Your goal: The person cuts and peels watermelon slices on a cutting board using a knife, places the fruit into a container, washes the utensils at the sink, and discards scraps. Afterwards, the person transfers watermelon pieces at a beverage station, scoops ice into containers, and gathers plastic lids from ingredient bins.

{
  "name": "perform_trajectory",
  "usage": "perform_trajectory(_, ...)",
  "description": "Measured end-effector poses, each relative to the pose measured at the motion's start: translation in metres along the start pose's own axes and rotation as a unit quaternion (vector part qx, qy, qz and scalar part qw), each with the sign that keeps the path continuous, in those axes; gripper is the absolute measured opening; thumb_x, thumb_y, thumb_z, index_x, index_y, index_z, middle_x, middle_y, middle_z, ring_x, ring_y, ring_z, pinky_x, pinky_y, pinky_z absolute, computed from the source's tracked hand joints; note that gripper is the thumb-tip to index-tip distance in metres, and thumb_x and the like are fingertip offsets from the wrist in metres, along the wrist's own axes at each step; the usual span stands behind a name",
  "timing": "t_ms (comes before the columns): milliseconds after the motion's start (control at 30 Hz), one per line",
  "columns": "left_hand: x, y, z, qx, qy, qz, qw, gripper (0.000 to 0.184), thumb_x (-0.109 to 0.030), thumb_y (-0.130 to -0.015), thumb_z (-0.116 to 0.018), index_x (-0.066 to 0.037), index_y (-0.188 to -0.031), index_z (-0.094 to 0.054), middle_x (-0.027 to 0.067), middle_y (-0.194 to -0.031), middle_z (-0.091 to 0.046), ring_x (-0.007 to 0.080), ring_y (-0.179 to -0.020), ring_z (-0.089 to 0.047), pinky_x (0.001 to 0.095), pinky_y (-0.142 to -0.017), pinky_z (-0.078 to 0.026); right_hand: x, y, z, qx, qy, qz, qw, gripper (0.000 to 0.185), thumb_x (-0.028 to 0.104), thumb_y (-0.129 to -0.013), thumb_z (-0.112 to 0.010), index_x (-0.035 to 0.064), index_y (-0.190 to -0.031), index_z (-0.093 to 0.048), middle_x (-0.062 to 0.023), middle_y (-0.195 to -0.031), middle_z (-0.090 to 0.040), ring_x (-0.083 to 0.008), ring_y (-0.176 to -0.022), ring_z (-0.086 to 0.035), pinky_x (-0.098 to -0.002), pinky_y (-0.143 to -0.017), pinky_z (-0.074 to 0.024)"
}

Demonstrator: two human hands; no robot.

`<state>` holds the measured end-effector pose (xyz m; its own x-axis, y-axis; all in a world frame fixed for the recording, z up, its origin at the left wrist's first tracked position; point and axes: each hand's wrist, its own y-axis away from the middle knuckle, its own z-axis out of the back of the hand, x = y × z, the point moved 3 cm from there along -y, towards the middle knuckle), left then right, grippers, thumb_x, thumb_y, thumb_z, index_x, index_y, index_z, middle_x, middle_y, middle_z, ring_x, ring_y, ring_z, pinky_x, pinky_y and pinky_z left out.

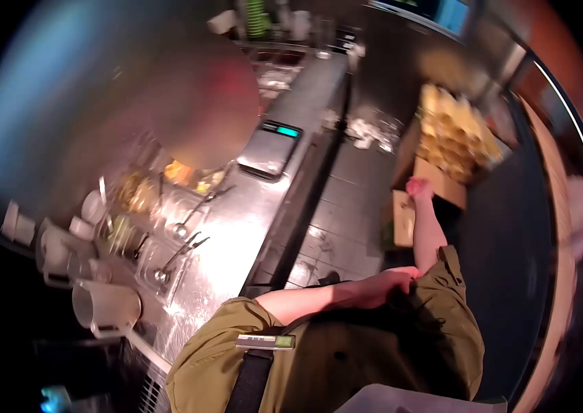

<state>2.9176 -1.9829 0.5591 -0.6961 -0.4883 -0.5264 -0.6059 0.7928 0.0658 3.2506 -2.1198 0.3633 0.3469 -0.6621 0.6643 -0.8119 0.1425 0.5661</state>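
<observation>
My right hand (419, 187) reaches forward to the edge of a cardboard box (440, 182); its fingers look curled, but blur hides whether it grips anything. Yellowish, rounded cup-like pieces (453, 134) are stacked in that box. My left hand (396, 278) lies across the front of my body, close to my right forearm and sleeve. Its fingers appear bent inward, and what they hold, if anything, cannot be made out. A smaller open carton (403, 219) stands just below my right hand.
On the steel counter (226, 255) at left are a digital scale (271, 150), food containers with ladles (160, 275) and plastic jugs (107, 306). Crumpled clear plastic (374, 131) lies beyond the tiled floor (339, 206). A wooden ledge (554, 275) runs along the right.
</observation>
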Motion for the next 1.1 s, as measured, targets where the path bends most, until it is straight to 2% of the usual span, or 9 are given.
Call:
perform_trajectory(33,-0.020,-0.005,0.012,0.004,0.096,-0.004,0.995,0.033,-0.004,-0.071,-0.045,-0.006,-0.104,-0.047,0.0047,-0.099,-0.052,0.0117,-0.090,-0.049,0.0229,-0.077,-0.038,-0.006,-0.024,-0.037,-0.053,-0.299,0.007,0.953,0.017,0.015,-0.077,-0.040,0.0088,-0.063,-0.045,-0.0060,-0.058,-0.052,-0.0184,-0.051,-0.051,-0.0293,-0.051,-0.0477)
perform_trajectory(100,-0.054,-0.011,0.069,-0.060,-0.383,-0.136,0.912,0.030,-0.011,-0.079,-0.049,-0.004,-0.108,-0.047,0.0047,-0.107,-0.051,0.0130,-0.094,-0.049,0.0241,-0.080,-0.038,-0.030,-0.079,-0.139,0.123,-0.311,-0.070,0.940,0.017,0.012,-0.074,-0.037,0.0064,-0.062,-0.048,-0.0073,-0.063,-0.055,-0.0206,-0.061,-0.053,-0.0351,-0.062,-0.0465)
perform_trajectory(167,-0.115,0.027,0.062,-0.211,-0.440,-0.161,0.858,0.028,-0.016,-0.083,-0.053,-0.003,-0.108,-0.050,0.0063,-0.110,-0.051,0.0153,-0.101,-0.048,0.0270,-0.085,-0.038,-0.052,-0.033,-0.252,0.202,-0.283,-0.107,0.932,0.012,0.008,-0.077,-0.044,0.0013,-0.079,-0.054,-0.0083,-0.072,-0.056,-0.0191,-0.063,-0.051,-0.0331,-0.068,-0.0437)
perform_trajectory(233,-0.190,0.099,0.038,-0.433,-0.588,-0.366,0.577,0.028,-0.014,-0.075,-0.062,-0.006,-0.101,-0.055,0.0101,-0.099,-0.055,0.0210,-0.095,-0.052,0.0305,-0.082,-0.041,-0.073,0.018,-0.336,0.339,-0.229,-0.181,0.894,0.011,0.003,-0.077,-0.050,-0.0012,-0.085,-0.054,-0.0079,-0.074,-0.056,-0.0162,-0.061,-0.048,-0.0304,-0.066,-0.0425)
perform_trajectory(367,-0.259,0.239,-0.068,-0.489,-0.564,-0.561,0.359,0.045,-0.005,-0.066,-0.067,-0.006,-0.108,-0.051,0.0097,-0.104,-0.052,0.0234,-0.101,-0.048,0.0343,-0.087,-0.038,-0.130,0.062,-0.444,0.485,-0.056,-0.198,0.850,0.017,0.008,-0.081,-0.049,-0.0017,-0.093,-0.056,-0.0075,-0.081,-0.057,-0.0155,-0.065,-0.050,-0.0305,-0.068,-0.0439)
perform_trajectory(500,-0.291,0.258,-0.117,-0.201,-0.688,-0.595,0.364,0.039,-0.006,-0.069,-0.064,-0.005,-0.105,-0.052,0.0094,-0.102,-0.053,0.0224,-0.098,-0.049,0.0332,-0.084,-0.039,-0.172,0.117,-0.522,0.571,0.188,-0.207,0.772,0.014,0.012,-0.082,-0.052,0.0009,-0.088,-0.057,-0.0057,-0.079,-0.057,-0.0135,-0.068,-0.052,-0.0273,-0.064,-0.0454)
perform_trajectory(733,-0.350,0.268,-0.075,-0.153,-0.716,-0.584,0.351,0.029,-0.008,-0.073,-0.059,-0.003,-0.101,-0.054,0.0087,-0.098,-0.055,0.0206,-0.092,-0.051,0.0311,-0.080,-0.041,-0.226,0.077,-0.605,0.615,0.365,-0.213,0.666,0.014,0.017,-0.083,-0.052,0.0050,-0.084,-0.058,0.0000,-0.066,-0.056,-0.0076,-0.051,-0.050,-0.0181,-0.043,-0.0381)
perform_trajectory(1033,-0.450,0.303,0.020,-0.317,-0.624,-0.660,0.274,0.020,-0.010,-0.079,-0.052,-0.001,-0.096,-0.057,0.0079,-0.092,-0.058,0.0183,-0.085,-0.054,0.0285,-0.075,-0.043,-0.397,0.083,-0.731,0.645,0.567,0.197,0.472,0.047,0.043,-0.073,-0.057,-0.0030,-0.082,-0.062,-0.0189,-0.072,-0.062,-0.0263,-0.070,-0.063,-0.0356,-0.068,-0.0474)
perform_trajectory(1100,-0.471,0.338,0.086,-0.532,-0.495,-0.668,0.163,0.019,-0.010,-0.081,-0.051,0.000,-0.095,-0.058,0.0077,-0.091,-0.058,0.0178,-0.083,-0.055,0.0279,-0.074,-0.043,-0.454,0.070,-0.759,0.630,0.609,0.282,0.390,0.043,0.039,-0.077,-0.056,-0.0032,-0.079,-0.059,-0.0095,-0.062,-0.059,-0.0159,-0.053,-0.059,-0.0298,-0.047,-0.0473)
